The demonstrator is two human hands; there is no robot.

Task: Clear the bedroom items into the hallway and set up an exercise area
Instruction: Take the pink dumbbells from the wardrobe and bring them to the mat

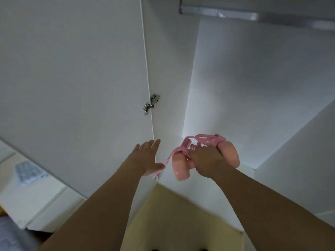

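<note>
My right hand [206, 161] is closed around a pink jump rope [181, 169], gripping its two thick pale-pink handles with the thin pink cord coiled above the knuckles. A loose loop of cord hangs down to the left. My left hand [147, 158] is open with fingers spread, just left of the rope, near the inner edge of the open white wardrobe door [72, 78]. The thumb tip almost touches the hanging cord. Both hands are inside the wardrobe opening, low over its white floor [235, 192].
The wardrobe interior is white, with a metal hanging rail [253, 15] at the top right and a metal hinge [151, 104] on the door. A pale yellow surface [177, 223] lies below the hands. A white drawer unit [36, 205] stands at the lower left.
</note>
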